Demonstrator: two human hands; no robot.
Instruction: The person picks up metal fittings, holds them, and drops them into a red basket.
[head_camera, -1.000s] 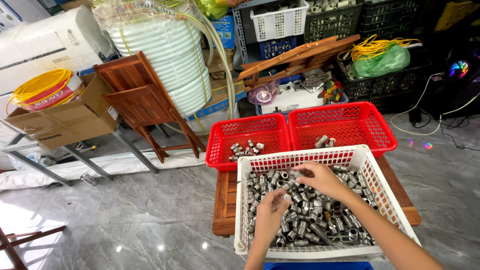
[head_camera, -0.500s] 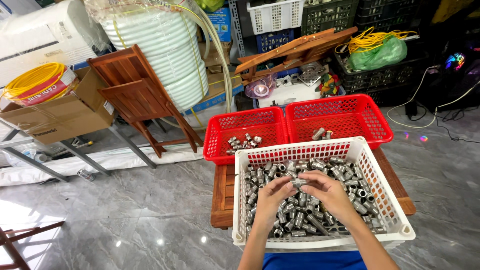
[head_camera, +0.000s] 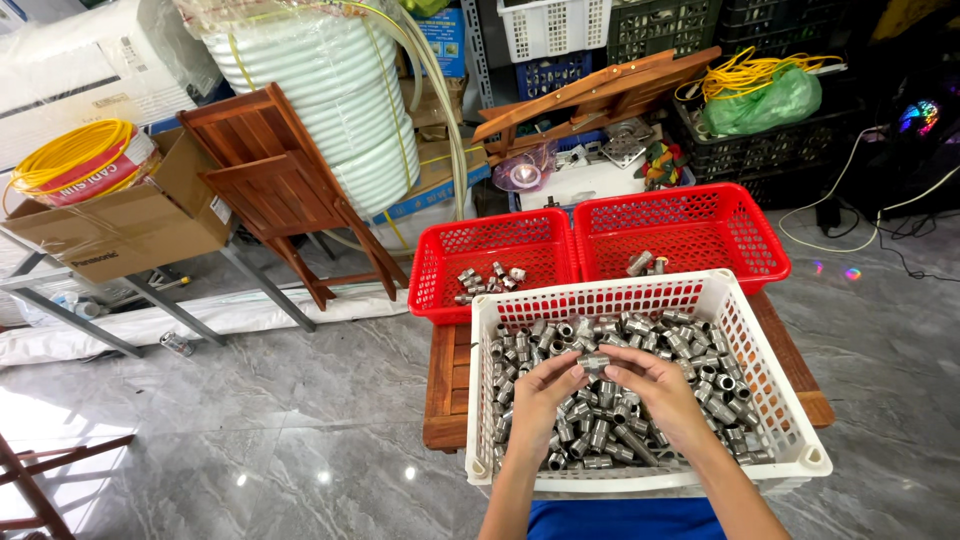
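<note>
Both hands meet over white basket (head_camera: 770, 385). Left hand (head_camera: 545, 385) and right hand (head_camera: 655, 385) pinch one small metal fitting (head_camera: 594, 362) between fingertips, above heap of fittings (head_camera: 620, 420).

Risks:
- Fitting held by tips only; slip likely drops it into heap, lost among look-alikes.
- White basket overhangs low wooden table (head_camera: 440, 390); leaning on near rim may tip it.
- Two red baskets (head_camera: 440, 275) sit just behind, touching side by side; careless toss may land in wrong one.

Bare forearms, no sleeves; blue garment (head_camera: 622, 520) below.
</note>
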